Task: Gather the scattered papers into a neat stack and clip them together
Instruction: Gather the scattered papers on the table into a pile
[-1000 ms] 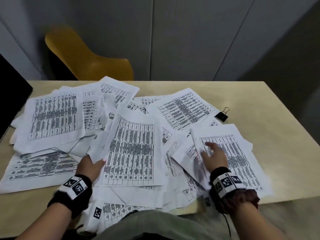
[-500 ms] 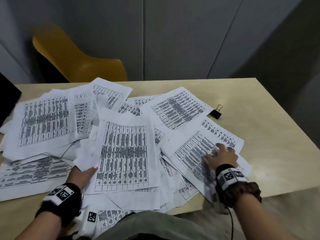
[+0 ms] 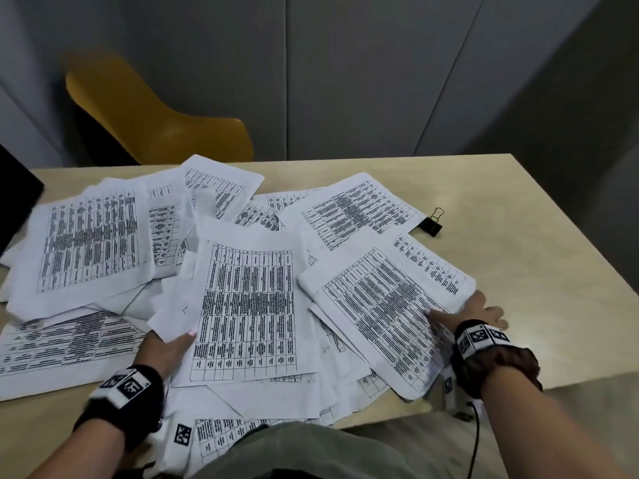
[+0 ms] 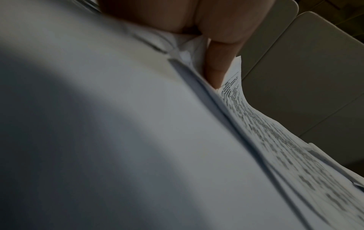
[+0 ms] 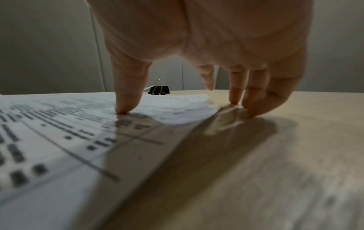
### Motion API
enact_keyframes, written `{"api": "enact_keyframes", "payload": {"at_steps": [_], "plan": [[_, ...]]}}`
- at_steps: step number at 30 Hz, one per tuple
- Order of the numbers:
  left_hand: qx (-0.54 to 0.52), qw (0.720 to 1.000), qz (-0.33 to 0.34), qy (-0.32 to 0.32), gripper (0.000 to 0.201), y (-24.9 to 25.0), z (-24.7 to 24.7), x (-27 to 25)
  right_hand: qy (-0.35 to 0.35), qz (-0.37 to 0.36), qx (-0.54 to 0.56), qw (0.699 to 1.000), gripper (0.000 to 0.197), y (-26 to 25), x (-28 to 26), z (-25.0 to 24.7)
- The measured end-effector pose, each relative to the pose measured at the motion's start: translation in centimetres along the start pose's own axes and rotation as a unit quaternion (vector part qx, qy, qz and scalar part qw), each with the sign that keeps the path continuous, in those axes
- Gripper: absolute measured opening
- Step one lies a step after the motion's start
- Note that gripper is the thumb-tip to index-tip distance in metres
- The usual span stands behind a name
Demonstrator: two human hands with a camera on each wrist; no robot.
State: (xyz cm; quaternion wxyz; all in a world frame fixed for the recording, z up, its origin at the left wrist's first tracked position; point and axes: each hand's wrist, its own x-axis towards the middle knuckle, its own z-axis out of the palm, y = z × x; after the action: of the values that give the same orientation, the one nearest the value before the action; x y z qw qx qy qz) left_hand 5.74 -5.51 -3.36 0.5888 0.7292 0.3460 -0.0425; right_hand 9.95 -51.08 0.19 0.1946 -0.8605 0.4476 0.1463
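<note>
Many white printed papers [image 3: 245, 305] lie scattered and overlapping on a light wooden table [image 3: 539, 271]. My left hand [image 3: 162, 350] rests at the lower left edge of the central sheet. Its fingers are hidden under the sheets, and its straight thumb [image 4: 216, 68] lies between two sheets. My right hand [image 3: 466, 311] is at the right edge of a small bundle of sheets [image 3: 387, 305]. Its thumb [image 5: 126, 101] presses on the top sheet, and its fingers [image 5: 254, 99] touch the bare table beside the edge. A black binder clip [image 3: 432, 225] [image 5: 159, 90] sits on the table behind the bundle.
A yellow chair [image 3: 155, 126] stands behind the table against grey wall panels. A black object [image 3: 17, 198] is at the far left edge. Some sheets hang over the near table edge onto my lap [image 3: 311, 451]. Bare table lies to the right of the papers.
My right hand has moved from the top of the right-hand sheets to their right edge, and those sheets have shifted left towards the middle. The left hand has stayed by the central sheet.
</note>
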Motion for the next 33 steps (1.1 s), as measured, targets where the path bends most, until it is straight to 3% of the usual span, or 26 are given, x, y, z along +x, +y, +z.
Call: {"api": "enact_keyframes", "payload": {"at_steps": [3, 7, 10, 16, 25, 28, 33], "plan": [[0.000, 1.000, 0.011, 0.002, 0.034, -0.2, 0.0, 0.5, -0.014, -0.001, 0.074, 0.997, 0.114, -0.6, -0.5, 0.2], [-0.013, 1.000, 0.025, -0.007, 0.034, -1.0, 0.0, 1.1, -0.007, -0.001, 0.162, 0.987, 0.103, -1.5, -1.7, 1.4], [-0.027, 0.999, 0.034, -0.003, 0.039, -1.7, -0.1, 1.7, 0.011, 0.013, 0.161, 0.987, 0.104, -2.1, -2.3, 2.5], [-0.019, 0.999, 0.045, 0.007, 0.043, -2.0, 0.2, 1.8, 0.000, 0.011, 0.096, 0.995, 0.132, -3.5, -3.2, 3.5], [-0.026, 0.998, 0.055, 0.011, 0.045, -2.3, 0.0, 1.6, -0.046, -0.032, 0.143, 0.988, 0.130, -5.1, -2.4, 3.2], [-0.029, 0.998, 0.058, 0.010, 0.046, -2.3, 0.0, 1.6, -0.032, -0.041, 0.080, 0.995, 0.131, -4.9, -2.2, 3.0], [-0.032, 0.998, 0.057, 0.010, 0.047, -2.5, -0.1, 1.4, -0.069, -0.168, -0.079, 0.980, 0.139, -5.4, -0.9, 1.8]]}}
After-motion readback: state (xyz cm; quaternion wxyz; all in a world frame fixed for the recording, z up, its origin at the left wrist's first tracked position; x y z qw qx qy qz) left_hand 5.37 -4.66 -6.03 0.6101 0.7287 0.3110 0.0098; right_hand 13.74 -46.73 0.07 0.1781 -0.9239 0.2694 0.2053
